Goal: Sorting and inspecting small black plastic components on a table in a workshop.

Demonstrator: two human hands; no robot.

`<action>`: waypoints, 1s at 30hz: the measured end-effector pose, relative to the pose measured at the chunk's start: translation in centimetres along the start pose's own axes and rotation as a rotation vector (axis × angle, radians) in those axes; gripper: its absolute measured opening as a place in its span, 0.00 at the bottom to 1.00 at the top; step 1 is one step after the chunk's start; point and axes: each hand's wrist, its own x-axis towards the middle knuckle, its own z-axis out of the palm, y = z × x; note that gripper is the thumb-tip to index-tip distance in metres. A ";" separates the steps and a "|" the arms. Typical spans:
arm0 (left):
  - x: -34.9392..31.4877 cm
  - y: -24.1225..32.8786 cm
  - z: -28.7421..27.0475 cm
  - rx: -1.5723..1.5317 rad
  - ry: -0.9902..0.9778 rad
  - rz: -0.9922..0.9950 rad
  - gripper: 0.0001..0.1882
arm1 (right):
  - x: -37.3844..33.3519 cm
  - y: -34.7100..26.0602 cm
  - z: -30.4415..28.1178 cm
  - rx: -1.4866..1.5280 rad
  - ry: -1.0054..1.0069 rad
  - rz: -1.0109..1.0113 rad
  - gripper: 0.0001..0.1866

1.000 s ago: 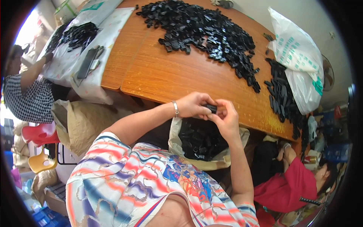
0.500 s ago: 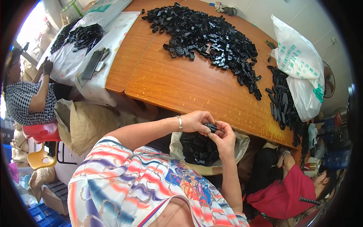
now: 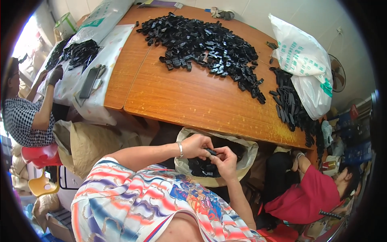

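Observation:
My left hand [image 3: 197,146], with a silver bracelet at the wrist, pinches a small black plastic part [image 3: 211,152]. The fingers of my right hand [image 3: 226,163] close on the same part from the other side. Fingertips hide much of its shape. Both hands are above the mouth of an open pale sack [image 3: 250,150], in front of the table edge. Inside the sack lie loose black plastic parts [image 3: 197,166]. On the wooden table [image 3: 169,97] a big heap of small black plastic parts [image 3: 201,44] spreads toward the far side.
Long black strips [image 3: 287,101] are piled at the table's right, against a white plastic bag [image 3: 304,60]. A co-worker in a checked shirt [image 3: 28,121] sits left, another person in red [image 3: 304,197] right. A brown paper sack [image 3: 94,145] stands left of me.
Both hands have moved down and slightly left, now over the sack's opening, still with a black part between them. The table sits further left in view. The left co-worker's hands have shifted.

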 end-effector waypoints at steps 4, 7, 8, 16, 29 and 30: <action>-1.0 -0.4 0.6 0.199 -0.097 -0.040 0.16 | -1.7 1.3 -0.6 0.093 -0.100 0.123 0.12; -1.0 0.4 -1.4 0.291 0.057 0.163 0.15 | -1.5 2.5 -1.6 -0.256 -0.195 0.135 0.15; -0.6 0.6 -2.7 0.272 0.182 0.261 0.13 | -1.4 2.9 -2.0 -0.528 -0.219 -0.032 0.16; 9.6 4.1 -17.2 0.367 0.779 0.462 0.15 | 8.3 -6.6 -5.1 -0.287 -0.240 0.020 0.08; 31.9 7.0 -29.3 0.906 0.921 0.092 0.32 | 47.8 -12.3 -16.6 -0.942 0.313 -0.552 0.16; 32.4 7.3 -29.8 0.897 0.937 0.065 0.32 | 50.3 -12.1 -16.8 -0.967 0.372 -0.542 0.17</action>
